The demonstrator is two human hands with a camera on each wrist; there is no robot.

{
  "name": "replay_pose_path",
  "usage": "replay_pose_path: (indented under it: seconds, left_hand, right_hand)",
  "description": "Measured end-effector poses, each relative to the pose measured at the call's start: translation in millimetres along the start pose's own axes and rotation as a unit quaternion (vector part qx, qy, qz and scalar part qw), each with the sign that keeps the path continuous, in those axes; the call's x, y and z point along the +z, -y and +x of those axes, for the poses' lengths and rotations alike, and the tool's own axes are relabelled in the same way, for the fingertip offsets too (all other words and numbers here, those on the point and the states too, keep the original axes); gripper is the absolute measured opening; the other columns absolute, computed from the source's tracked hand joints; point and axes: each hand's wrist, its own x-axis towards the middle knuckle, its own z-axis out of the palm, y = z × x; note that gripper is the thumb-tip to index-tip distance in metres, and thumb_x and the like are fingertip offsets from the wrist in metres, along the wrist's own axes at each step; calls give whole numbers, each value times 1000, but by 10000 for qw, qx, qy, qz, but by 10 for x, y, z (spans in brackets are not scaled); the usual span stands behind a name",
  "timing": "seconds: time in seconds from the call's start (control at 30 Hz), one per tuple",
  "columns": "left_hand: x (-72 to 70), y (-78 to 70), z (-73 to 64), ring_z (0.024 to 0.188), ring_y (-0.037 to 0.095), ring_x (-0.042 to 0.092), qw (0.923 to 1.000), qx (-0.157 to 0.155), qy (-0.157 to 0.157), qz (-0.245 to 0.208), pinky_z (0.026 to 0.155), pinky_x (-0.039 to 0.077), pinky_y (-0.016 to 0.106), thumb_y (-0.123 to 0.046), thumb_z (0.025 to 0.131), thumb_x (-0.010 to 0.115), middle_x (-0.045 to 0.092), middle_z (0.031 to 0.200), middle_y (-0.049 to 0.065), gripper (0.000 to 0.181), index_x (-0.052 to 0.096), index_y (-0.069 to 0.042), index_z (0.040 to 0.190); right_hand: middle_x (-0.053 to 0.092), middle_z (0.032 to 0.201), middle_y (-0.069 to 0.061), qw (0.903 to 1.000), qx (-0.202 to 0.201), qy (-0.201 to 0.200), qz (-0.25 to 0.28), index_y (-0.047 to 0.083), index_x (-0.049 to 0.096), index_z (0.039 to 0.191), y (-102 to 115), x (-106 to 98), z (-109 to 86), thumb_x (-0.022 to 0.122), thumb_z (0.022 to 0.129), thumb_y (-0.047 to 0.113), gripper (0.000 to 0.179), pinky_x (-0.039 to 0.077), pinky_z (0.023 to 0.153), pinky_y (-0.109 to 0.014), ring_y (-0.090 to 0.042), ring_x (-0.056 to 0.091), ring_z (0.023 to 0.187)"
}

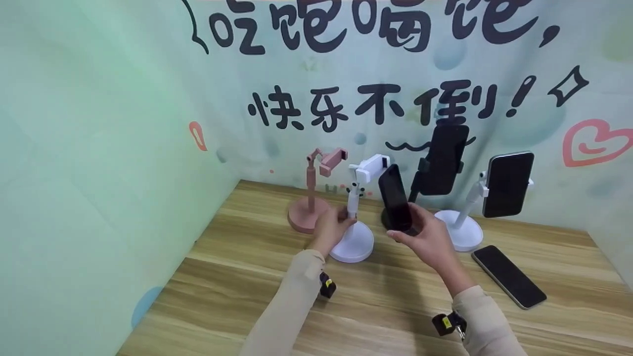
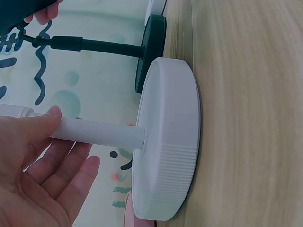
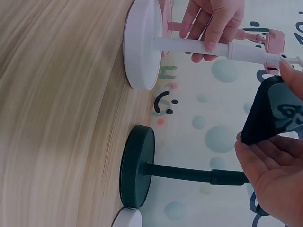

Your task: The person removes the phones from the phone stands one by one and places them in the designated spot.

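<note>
My left hand (image 1: 330,228) grips the stem of a white phone stand (image 1: 352,244), thumb on one side and fingers on the other. In the left wrist view, the stand's round base (image 2: 175,137) sits flat on the table. The stand's clamp (image 1: 372,168) at the top has no phone in it. My right hand (image 1: 431,238) holds a black smartphone (image 1: 395,198) by its lower end, thumb and fingers at opposite edges. This phone is tilted upright, just right of the white clamp and below it. In the right wrist view, the phone's lower corner (image 3: 260,118) shows between thumb and fingers.
A pink phone stand (image 1: 299,217) with a bare clamp is at the left. Behind my right hand, a dark stand (image 3: 137,165) bears a phone (image 1: 447,158). Further right, another white stand (image 1: 467,236) holds a phone (image 1: 508,183). One more phone (image 1: 509,277) lies on the wooden table (image 1: 222,296).
</note>
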Motion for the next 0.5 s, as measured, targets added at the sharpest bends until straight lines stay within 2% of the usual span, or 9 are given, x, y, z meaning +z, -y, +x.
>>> replay_pose_path:
  seconds: [0.17,0.5]
  left_hand:
    - [0,9,3,105,23,71,10000,-9,32,88,94,55,39,-18,93,70,77,106,10,21,73,-5,109]
    - [-12,-8,-3,111,25,69,9998,-133,76,87,99,53,40,-19,94,69,75,112,11,25,72,-5,115]
  right_hand:
    - [57,137,-25,9999,-1,107,-126,-5,45,144,-36,-6,-26,85,79,27,82,50,104,-50,-37,59,124]
    - [57,130,-25,9967,27,217,-780,-7,48,141,-101,-58,-89,85,78,42,89,52,97,-51,-38,61,112]
